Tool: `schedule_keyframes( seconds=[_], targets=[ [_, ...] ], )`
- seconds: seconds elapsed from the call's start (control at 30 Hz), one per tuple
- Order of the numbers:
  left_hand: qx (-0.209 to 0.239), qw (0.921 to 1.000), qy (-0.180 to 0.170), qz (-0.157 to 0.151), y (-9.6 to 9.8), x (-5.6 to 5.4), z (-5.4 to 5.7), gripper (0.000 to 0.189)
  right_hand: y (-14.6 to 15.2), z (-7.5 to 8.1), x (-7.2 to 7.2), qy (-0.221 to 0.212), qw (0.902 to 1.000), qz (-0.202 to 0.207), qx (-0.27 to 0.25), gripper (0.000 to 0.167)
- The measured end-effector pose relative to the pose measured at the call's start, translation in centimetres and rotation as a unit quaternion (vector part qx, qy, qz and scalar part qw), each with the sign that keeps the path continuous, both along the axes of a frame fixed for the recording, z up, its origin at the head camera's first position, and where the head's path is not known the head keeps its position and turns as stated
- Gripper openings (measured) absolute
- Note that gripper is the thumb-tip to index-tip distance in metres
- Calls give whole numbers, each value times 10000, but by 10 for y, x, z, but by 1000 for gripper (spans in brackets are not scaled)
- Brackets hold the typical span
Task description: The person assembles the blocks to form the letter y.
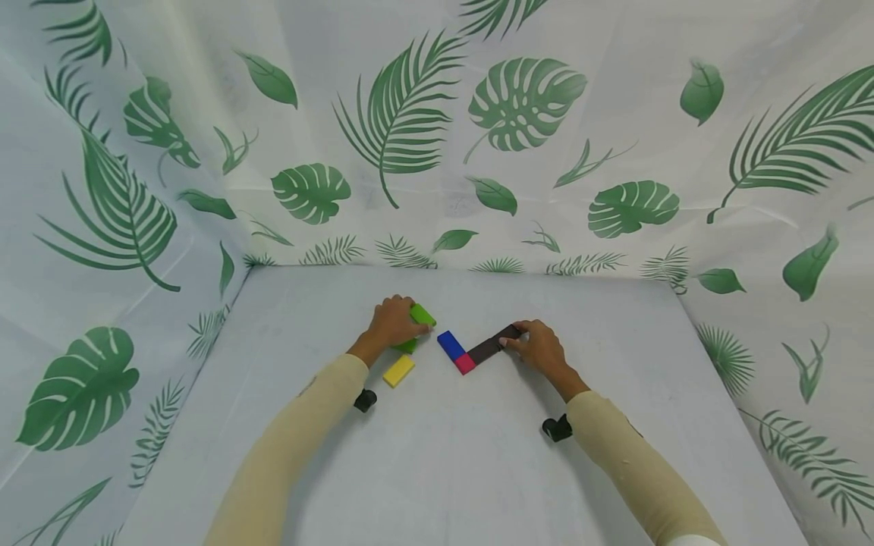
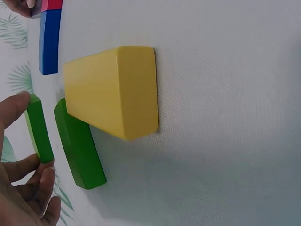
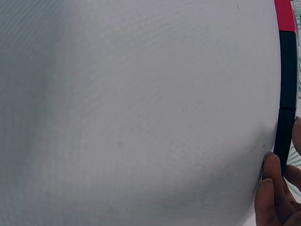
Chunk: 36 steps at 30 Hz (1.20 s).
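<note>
My left hand (image 1: 396, 321) pinches a green block (image 1: 423, 315) between thumb and fingers, over the table's far half. Beneath that hand lies a second green block (image 1: 407, 346), partly hidden in the head view but plain in the left wrist view (image 2: 80, 150). Nearer to me is a yellow block (image 1: 399, 371). A blue block (image 1: 451, 346) meets a red block (image 1: 465, 364), and from the red one two black blocks run end to end up to the right. My right hand (image 1: 544, 349) grips the outer black block (image 3: 283, 139); the inner black block (image 3: 288, 70) touches the red.
The blocks lie on a white-covered table (image 1: 437, 470). White cloth walls (image 1: 423, 227) with green leaf prints rise at the back and both sides. Small black devices hang under the left wrist (image 1: 365, 400) and right wrist (image 1: 558, 428).
</note>
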<state>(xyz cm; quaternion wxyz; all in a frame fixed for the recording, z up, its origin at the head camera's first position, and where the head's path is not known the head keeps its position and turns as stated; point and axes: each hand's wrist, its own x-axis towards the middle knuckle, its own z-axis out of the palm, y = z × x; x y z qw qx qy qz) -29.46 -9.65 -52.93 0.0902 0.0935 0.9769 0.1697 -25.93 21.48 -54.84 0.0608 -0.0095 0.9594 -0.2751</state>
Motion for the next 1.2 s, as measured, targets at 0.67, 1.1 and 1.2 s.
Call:
schedule_keyframes(
  seconds=[0.67, 1.1, 1.2],
  targets=[
    [74, 9997, 166, -174, 13, 3, -5, 71, 0, 0, 1, 8, 10000, -55, -20, 57],
    [80, 9997, 121, -200, 17, 3, -8, 71, 1, -2, -1, -37, 10000, -73, 32, 58],
    [45, 9997, 123, -218, 17, 2, -10, 71, 1, -2, -1, -44, 9999, -64, 71, 58]
  ],
)
